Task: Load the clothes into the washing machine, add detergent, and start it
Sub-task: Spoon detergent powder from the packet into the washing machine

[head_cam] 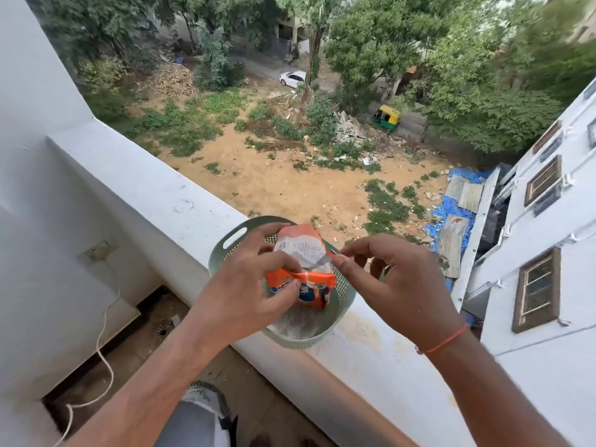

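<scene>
A round green perforated plastic basket point(342, 295) sits on top of the white balcony ledge point(371, 366). Just above the basket, the left hand point(248, 285) grips the lower folded part of an orange-and-white detergent packet point(303, 269), fingers wrapped around it. The right hand point(403, 279) pinches the packet's torn edge between thumb and forefinger, its other fingers curled loosely. An orange thread point(445, 341) circles the right wrist.
</scene>
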